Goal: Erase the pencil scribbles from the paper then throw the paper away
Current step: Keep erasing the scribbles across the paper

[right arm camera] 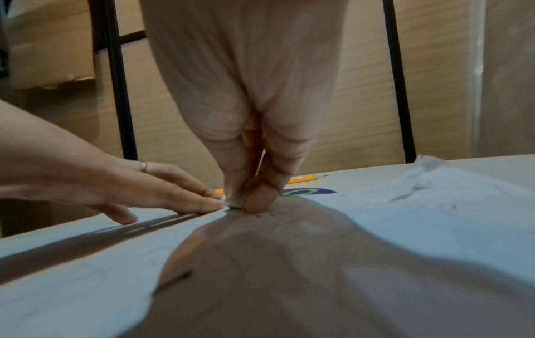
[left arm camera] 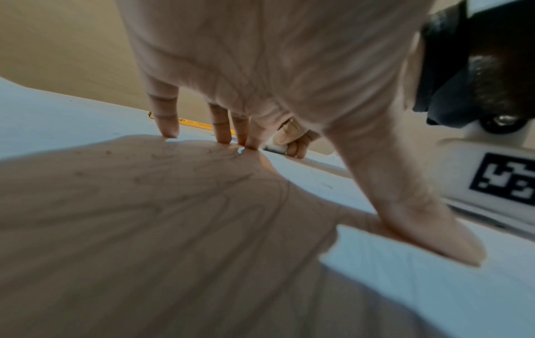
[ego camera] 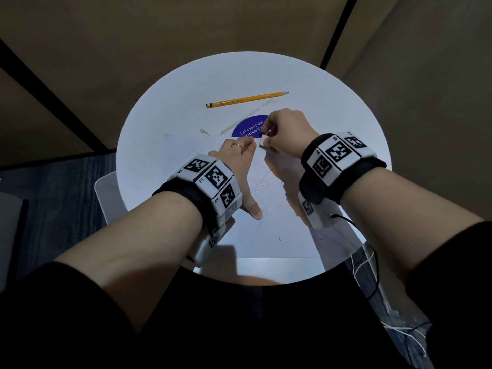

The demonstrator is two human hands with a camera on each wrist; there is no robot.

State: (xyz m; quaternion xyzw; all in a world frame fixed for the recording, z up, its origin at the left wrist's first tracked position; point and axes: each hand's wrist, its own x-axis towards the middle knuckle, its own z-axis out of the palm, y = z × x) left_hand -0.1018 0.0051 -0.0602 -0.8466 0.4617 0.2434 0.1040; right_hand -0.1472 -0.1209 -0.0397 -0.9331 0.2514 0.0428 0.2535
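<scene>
Left hand (ego camera: 239, 158) flat, fingers straight, pinning paper (ego camera: 277, 222) on round table (ego camera: 159, 145). Right hand (ego camera: 286, 131) pinches eraser (ego camera: 263, 141) onto sheet. Only the right-wrist view shows eraser crumbs (right arm camera: 265, 214); the head view shows whole pencil (ego camera: 247, 99).

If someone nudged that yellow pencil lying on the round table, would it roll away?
Probably a little: the pencil lies free on the smooth table, touching nothing. It looks slim and stiff, so likely light and easy to flick. Whether its sides are flat or round is not clear, so how far it rolls is uncertain.
</scene>
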